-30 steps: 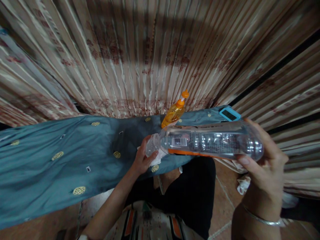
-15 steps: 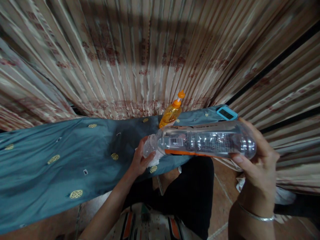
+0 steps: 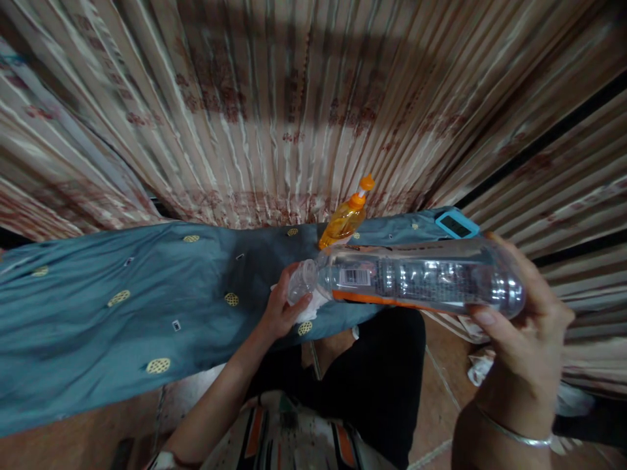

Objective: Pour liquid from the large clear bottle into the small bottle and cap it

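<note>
My right hand (image 3: 529, 320) is closed around the base of a large clear plastic bottle (image 3: 416, 277) with a barcode and an orange band on its label. The bottle lies nearly level in the air, its neck pointing left. My left hand (image 3: 284, 303) grips a small clear plastic cup (image 3: 300, 284) at the bottle's mouth; whether the two touch I cannot tell. No stream of liquid can be made out. White tissue (image 3: 311, 307) shows beside the left fingers. Behind the bottle stands an orange pump bottle (image 3: 343, 220) with amber liquid.
A blue-green cloth with yellow pineapple prints (image 3: 98, 339) covers the long, narrow surface before me. At its right end sits a light-blue device with a dark screen (image 3: 457, 225). Pleated curtains (image 3: 274, 117) hang behind and to the right. A crumpled white wrapper (image 3: 481, 367) lies on the tiled floor.
The whole view has shifted slightly, so things appear a little further right. Both hands keep their hold on the bottle and the cup, with little change between them.
</note>
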Motion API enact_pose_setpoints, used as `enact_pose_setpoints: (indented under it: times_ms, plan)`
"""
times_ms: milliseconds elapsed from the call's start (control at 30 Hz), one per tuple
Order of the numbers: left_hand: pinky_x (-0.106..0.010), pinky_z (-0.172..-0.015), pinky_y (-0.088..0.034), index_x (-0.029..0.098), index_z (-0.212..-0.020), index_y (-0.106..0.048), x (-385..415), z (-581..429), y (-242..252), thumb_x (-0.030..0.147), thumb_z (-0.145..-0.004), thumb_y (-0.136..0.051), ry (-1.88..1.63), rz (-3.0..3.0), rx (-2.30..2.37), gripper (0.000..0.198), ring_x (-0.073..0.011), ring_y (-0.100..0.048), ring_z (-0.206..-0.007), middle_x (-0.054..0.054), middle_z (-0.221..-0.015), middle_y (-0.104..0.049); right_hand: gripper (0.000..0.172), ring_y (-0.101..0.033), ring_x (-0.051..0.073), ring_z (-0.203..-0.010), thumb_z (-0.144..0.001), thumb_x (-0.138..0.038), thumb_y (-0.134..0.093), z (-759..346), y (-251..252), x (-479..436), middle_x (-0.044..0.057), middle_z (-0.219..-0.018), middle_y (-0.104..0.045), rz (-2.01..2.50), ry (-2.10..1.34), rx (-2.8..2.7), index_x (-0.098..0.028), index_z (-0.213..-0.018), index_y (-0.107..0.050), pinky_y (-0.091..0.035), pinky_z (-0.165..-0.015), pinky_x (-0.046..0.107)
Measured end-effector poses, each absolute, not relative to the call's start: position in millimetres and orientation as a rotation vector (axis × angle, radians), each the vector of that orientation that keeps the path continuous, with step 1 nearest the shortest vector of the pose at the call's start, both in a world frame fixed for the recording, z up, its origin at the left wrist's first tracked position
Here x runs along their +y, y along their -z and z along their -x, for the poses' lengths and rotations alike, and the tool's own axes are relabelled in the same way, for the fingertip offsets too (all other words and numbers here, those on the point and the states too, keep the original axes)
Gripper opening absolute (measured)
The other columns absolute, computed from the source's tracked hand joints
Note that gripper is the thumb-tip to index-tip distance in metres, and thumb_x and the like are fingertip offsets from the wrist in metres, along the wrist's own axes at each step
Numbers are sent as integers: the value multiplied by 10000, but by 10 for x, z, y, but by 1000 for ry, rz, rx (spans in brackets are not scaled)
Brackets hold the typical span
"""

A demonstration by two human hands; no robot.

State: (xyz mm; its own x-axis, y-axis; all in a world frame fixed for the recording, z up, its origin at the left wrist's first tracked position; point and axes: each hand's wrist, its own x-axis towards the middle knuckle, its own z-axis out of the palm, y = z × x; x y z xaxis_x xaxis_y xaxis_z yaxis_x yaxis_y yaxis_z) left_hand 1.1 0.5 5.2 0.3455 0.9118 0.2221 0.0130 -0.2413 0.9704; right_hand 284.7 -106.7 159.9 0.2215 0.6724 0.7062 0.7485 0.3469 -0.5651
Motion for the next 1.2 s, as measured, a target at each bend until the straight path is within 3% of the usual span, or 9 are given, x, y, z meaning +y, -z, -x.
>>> enact_pose_setpoints:
  times_ms: [333,667,867,1000,1200]
  plan:
    - [-449,-1057,-458,188,-1351,-448,0,-16,-65,403,-853,-646,-1087,-1607,876,578,-299,-599,-1196,-117,-1295,-624,658,-654,272,-1109,-688,-442,-783,-2835,-1620,-1068,19,-1246,-688,1335,97,-1495,-309,-1314,-630,-500,-1036,439]
    - [-430,-1050,-454,187,-1367,-431,-20,-20,-104,398,-879,-630,-1086,-1606,830,569,-289,-598,-1193,-120,-1312,-608,687,-606,360,-1186,-690,-482,-761,-2856,-1570,-1103,51,-1297,-651,1384,53,-1432,-289,-1333,-620,-429,-1078,567]
    - [-401,-1017,-468,179,-1352,-426,-11,-26,-64,403,-881,-629,-1099,-1637,808,559,-267,-605,-1161,-112,-1298,-613,615,-552,458,-1249,-720,-506,-720,-2860,-1607,-1120,-19,-1319,-632,1453,67,-1461,-400,-1317,-619,-374,-1092,701]
    - [-402,-1020,-463,181,-1358,-418,-13,-29,-46,409,-885,-626,-1102,-1634,814,565,-268,-601,-1164,-116,-1308,-609,608,-501,496,-1295,-724,-466,-714,-2850,-1636,-1143,-50,-1353,-602,1452,24,-1436,-410,-1321,-614,-332,-1112,740]
    - [-400,-1018,-468,183,-1361,-420,-19,-27,-53,405,-884,-626,-1113,-1656,804,565,-265,-595,-1167,-112,-1316,-598,629,-497,497,-1300,-704,-469,-731,-2830,-1628,-1142,-15,-1365,-604,1471,24,-1384,-386,-1318,-624,-326,-1120,740]
